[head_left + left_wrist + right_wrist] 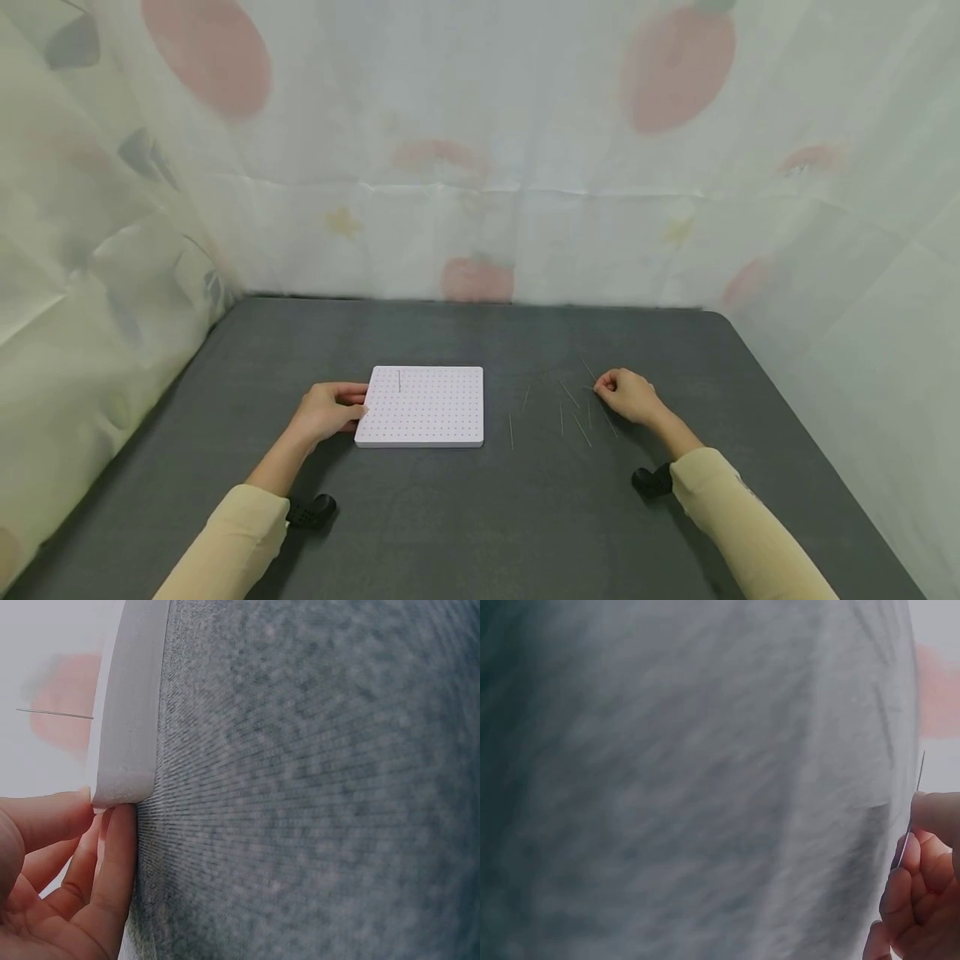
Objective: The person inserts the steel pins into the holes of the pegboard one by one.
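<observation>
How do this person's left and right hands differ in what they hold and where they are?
The left hand holds the board by its edge, while the right hand pinches a thin pin. The left hand is at the board's left side; the right hand is off to the board's right, near loose pins. Both are bare and come out of cream sleeves.

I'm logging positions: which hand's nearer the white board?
Left. The left hand holds the white board by its left edge; the right hand is apart, to its right.
</observation>
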The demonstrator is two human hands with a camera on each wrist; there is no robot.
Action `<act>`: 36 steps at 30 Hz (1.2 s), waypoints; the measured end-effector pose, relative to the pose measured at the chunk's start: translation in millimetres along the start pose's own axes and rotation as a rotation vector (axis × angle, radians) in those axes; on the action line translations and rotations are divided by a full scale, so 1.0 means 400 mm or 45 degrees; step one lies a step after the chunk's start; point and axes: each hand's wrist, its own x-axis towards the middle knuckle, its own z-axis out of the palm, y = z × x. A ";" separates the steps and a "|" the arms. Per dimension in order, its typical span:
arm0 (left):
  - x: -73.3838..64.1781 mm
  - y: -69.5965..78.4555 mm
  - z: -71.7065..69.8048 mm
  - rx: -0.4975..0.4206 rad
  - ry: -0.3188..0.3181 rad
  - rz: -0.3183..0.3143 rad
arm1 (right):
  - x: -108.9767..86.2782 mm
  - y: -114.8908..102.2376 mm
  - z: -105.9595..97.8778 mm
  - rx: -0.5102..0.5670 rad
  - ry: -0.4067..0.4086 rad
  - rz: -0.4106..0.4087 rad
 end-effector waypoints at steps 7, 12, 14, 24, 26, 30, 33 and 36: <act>0.002 -0.002 0.001 0.006 0.005 0.009 | 0.021 -0.038 -0.009 0.059 -0.026 -0.021; 0.002 -0.003 0.001 0.006 0.006 0.003 | 0.027 -0.075 -0.013 0.120 -0.062 -0.027; 0.000 -0.002 0.001 0.008 0.005 -0.006 | 0.029 -0.088 -0.012 0.146 -0.073 -0.027; 0.003 -0.003 0.002 0.014 0.008 -0.002 | 0.046 -0.138 0.008 0.160 -0.023 -0.086; 0.003 -0.004 0.002 0.016 0.007 -0.001 | 0.050 -0.147 0.012 0.180 -0.027 -0.102; 0.002 -0.003 0.002 0.020 0.007 -0.001 | 0.059 -0.166 0.024 0.209 -0.040 -0.156; 0.001 -0.002 0.002 0.023 0.006 -0.003 | 0.066 -0.182 0.034 0.220 -0.045 -0.202; 0.000 -0.001 0.002 0.027 0.003 -0.001 | 0.073 -0.198 0.046 0.236 -0.062 -0.224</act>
